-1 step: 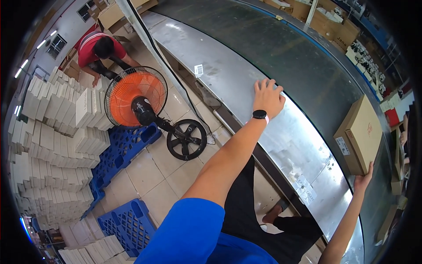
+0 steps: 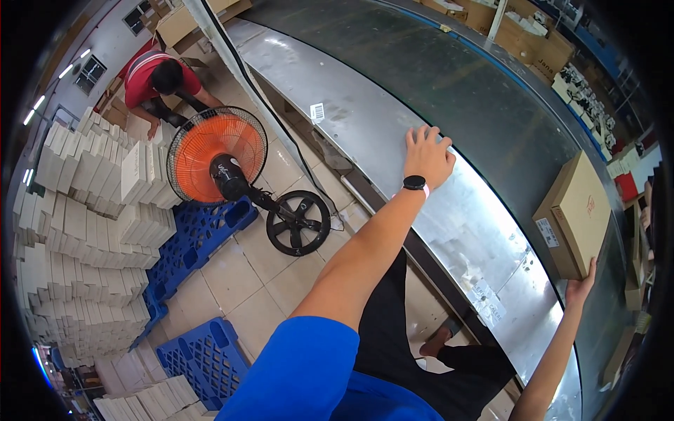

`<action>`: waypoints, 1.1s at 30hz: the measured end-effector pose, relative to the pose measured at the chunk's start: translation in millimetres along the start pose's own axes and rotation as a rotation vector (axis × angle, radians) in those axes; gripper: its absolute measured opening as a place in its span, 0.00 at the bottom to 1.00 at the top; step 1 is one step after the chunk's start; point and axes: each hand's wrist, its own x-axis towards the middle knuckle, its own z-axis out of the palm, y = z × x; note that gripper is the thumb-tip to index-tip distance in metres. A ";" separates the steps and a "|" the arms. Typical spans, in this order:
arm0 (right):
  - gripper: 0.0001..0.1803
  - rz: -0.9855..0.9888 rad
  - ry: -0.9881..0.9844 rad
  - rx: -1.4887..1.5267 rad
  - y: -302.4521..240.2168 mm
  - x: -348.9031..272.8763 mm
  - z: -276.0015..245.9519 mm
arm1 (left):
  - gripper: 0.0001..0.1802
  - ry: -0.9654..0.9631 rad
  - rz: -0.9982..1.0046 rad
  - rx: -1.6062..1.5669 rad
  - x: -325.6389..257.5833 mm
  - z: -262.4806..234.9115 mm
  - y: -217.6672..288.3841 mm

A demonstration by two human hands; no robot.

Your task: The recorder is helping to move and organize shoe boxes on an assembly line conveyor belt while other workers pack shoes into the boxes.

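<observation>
My left hand [image 2: 427,156] rests on the metal ledge [image 2: 365,116] beside the conveyor, its fingers spread and their tips at the belt's edge. Nothing is in it. A black watch [image 2: 415,183] sits on that wrist. At the right, my right hand [image 2: 579,286] grips the near lower corner of a closed brown cardboard box [image 2: 577,210]. The box stands tilted over the dark conveyor belt [image 2: 491,133], with a white label on its side. Part of my right hand's fingers is hidden by the box.
On the left, an orange floor fan [image 2: 217,151] stands beside blue pallets [image 2: 203,358] and tall stacks of white boxes [image 2: 91,231]. A person in a red shirt [image 2: 158,81] bends behind the fan. More cartons [image 2: 516,42] line the belt's far side.
</observation>
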 end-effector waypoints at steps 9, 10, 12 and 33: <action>0.41 -0.021 -0.036 -0.052 -1.0 -0.3 -2.4 | 0.15 -0.034 -0.012 0.005 2.0 -1.2 -0.3; 0.42 -0.023 -0.071 -0.054 -3.7 1.3 -5.6 | 0.15 -0.033 -0.007 0.000 2.6 -0.8 0.6; 0.42 0.002 -0.048 -0.061 1.9 1.0 -2.4 | 0.14 -0.022 0.003 -0.005 1.4 -2.6 -2.3; 0.39 -0.116 -0.251 -0.307 26.4 13.0 77.1 | 0.19 -0.224 0.008 0.020 15.4 -16.2 10.2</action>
